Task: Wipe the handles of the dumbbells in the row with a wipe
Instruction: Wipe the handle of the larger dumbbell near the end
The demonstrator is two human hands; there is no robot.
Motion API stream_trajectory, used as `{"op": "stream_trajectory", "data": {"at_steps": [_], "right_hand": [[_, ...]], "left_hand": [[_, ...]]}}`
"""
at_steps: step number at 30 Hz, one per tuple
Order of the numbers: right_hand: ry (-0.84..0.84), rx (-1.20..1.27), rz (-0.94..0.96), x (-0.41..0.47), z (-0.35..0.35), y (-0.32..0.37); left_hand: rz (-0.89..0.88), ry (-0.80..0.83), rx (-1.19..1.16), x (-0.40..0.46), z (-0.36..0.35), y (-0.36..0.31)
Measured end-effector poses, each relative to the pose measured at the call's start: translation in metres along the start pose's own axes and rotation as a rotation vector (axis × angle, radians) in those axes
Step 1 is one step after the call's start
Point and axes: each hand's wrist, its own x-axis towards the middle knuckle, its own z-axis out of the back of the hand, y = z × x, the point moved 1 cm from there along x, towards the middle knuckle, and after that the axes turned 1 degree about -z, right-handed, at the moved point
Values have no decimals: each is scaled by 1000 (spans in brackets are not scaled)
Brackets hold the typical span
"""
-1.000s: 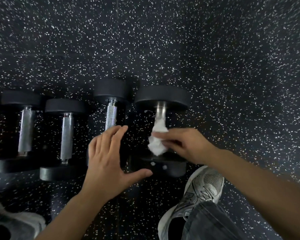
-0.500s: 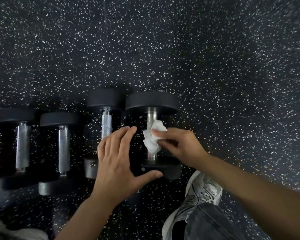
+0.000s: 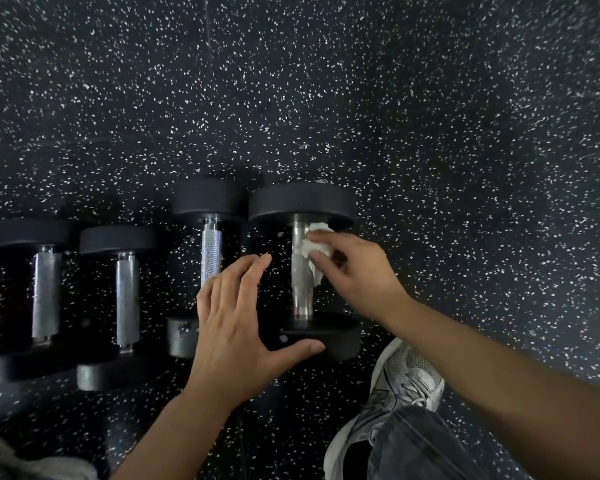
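Observation:
Several black dumbbells with metal handles lie in a row on the floor. My right hand [image 3: 352,271] pinches a crumpled white wipe [image 3: 315,249] against the upper part of the handle [image 3: 300,275] of the rightmost, largest dumbbell [image 3: 302,202]. My left hand [image 3: 238,323] is spread flat with fingers apart, its thumb resting on that dumbbell's near head [image 3: 326,336]; it covers the lower part of the neighbouring dumbbell's knurled handle [image 3: 211,251]. Two more dumbbells [image 3: 127,294] [image 3: 45,292] lie further left.
The floor [image 3: 430,133] is black rubber with white speckles and stretches open beyond and to the right of the row. My grey sneaker [image 3: 399,386] and dark jeans leg stand just right of the big dumbbell's near head. Another shoe edge shows at the bottom left.
My right hand has slid the wipe up the handle from its lower part toward the far head. The left hand stays spread by the near head. The view shifted slightly.

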Motion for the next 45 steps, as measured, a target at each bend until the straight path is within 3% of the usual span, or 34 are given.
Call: {"op": "stream_trajectory", "data": {"at_steps": [5,13,21,24,28,34,36,41,43,45], "right_hand": [[-11,274,-129,-9,-1,-5],[-123,266,-250,-4,-11,-4],[-3,327,-260,-24,-14,-10],[9,295,-148,-30,-8,-6],[10,158,142,-23,-12,7],[-118,-125,244,12,-14,13],[-69,-245,285,8,-8,6],[332,-183,388,-12,3,-16],[305,-211,382,-10,5,-17],[174,-240,354,-2,6,-14]], "left_hand": [[8,4,-19,1,0,1],[14,-11,-23,0,-3,1],[22,-5,-24,0,-2,2],[18,0,-20,0,-1,1],[15,-9,-29,3,-1,0],[18,-33,-61,4,-5,-5],[25,-26,-68,4,-8,-7],[24,-20,-78,5,-12,-8],[27,-18,-79,5,-14,-8],[35,-16,-74,4,-14,-9]]}}
